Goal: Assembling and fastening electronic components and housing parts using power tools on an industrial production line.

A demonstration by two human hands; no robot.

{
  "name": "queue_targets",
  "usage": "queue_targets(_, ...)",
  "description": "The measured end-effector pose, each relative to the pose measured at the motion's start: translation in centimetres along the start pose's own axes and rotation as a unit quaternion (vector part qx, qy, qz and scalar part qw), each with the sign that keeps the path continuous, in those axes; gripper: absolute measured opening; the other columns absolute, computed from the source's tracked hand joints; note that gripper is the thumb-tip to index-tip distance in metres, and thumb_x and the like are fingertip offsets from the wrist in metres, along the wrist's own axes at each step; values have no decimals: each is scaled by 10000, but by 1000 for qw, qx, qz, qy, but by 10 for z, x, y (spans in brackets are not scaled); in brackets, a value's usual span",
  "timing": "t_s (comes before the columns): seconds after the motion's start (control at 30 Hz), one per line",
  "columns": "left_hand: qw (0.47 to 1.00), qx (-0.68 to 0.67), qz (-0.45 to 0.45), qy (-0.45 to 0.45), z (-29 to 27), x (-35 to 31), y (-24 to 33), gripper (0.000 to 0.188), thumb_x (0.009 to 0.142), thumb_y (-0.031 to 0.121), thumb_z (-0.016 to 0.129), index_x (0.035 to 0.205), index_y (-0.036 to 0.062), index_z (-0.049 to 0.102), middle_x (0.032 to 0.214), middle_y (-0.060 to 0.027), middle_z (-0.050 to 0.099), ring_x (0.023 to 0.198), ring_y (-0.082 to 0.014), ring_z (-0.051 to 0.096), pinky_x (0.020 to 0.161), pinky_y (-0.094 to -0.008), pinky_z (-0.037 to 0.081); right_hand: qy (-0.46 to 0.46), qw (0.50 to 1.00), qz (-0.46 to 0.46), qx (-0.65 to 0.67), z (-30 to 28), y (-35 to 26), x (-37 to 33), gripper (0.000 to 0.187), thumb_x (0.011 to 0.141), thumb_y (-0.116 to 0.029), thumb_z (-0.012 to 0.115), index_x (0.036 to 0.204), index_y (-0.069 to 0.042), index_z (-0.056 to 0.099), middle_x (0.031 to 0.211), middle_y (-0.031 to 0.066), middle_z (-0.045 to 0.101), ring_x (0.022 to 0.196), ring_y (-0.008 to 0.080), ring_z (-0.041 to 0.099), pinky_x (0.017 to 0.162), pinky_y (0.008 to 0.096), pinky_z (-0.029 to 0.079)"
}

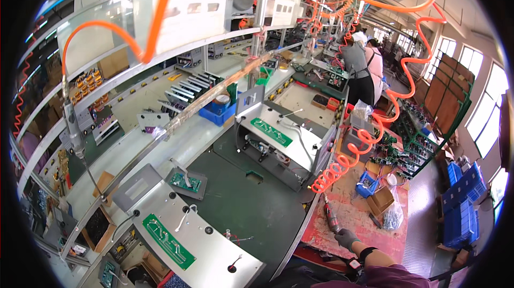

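Note:
My right hand point(348, 238), in a dark grey glove, is closed around the end of a red and grey air screwdriver point(332, 217). The tool lies low over the red bench top point(317, 233), and a coiled orange air hose point(350, 160) runs up from that area. To the left is a metal chassis panel point(211, 237) with a long green circuit board point(168, 242) on it. Farther off stands a second chassis point(305, 148) bearing a similar green board point(271, 132). A small grey panel with a circuit board point(186, 181) lies between them. My left hand is out of view.
Another air screwdriver point(75, 130) hangs at the left on an orange hose. A metal rail point(214, 94) crosses above the bench. Blue bin point(366, 185), cardboard box point(380, 201) and plastic bag point(393, 215) sit at the right. Co-workers point(357, 68) stand farther down the line.

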State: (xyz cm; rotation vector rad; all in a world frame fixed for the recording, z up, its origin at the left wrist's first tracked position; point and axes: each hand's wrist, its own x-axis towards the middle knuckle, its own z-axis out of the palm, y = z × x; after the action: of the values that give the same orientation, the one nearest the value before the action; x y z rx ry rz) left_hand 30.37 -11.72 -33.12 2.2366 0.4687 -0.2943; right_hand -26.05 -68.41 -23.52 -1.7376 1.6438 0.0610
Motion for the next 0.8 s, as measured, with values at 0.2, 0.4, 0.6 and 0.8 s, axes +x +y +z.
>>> queue_targets(0.2, 946, -278, -166, 17, -31, -86, 59, 292, 917, 225, 548, 1098, 0, 588, 1049, -115, 600, 967, -230, 570, 782, -330, 480, 38, 975, 122, -180, -2, 13, 38, 763, 734, -534, 646, 1302, -54, 473, 1276, 244, 515, 1185, 337, 519, 949, 416, 445)
queue_targets(0.4, 919, -387, -71, 24, -38, -111, 58, 195, 886, 206, 568, 981, 50, 638, 860, -47, 575, 809, -170, 537, 694, -314, 453, 18, 976, 20, -214, 4, 10, 53, 791, 731, -507, 662, 1316, -30, 424, 1336, 273, 430, 1211, 373, 482, 971, 455, 423)
queue_targets(0.6, 855, -517, 43, -2, -35, -112, 48, 161, 883, 187, 569, 960, 69, 646, 813, -27, 550, 755, -153, 510, 667, -310, 438, 9, 995, 52, -80, 3, 5, 57, 606, 781, -351, 602, 1255, -3, 451, 1193, 222, 572, 1085, 393, 572, 918, 463, 457)
queue_targets(0.8, 735, -671, 80, -53, -37, -97, 37, 132, 875, 127, 558, 970, 90, 641, 718, 14, 471, 652, -122, 416, 613, -285, 392, 96, 989, 83, -71, 9, -17, 65, 740, 729, -450, 639, 1293, -40, 389, 1142, 233, 592, 1106, 375, 567, 909, 428, 459)
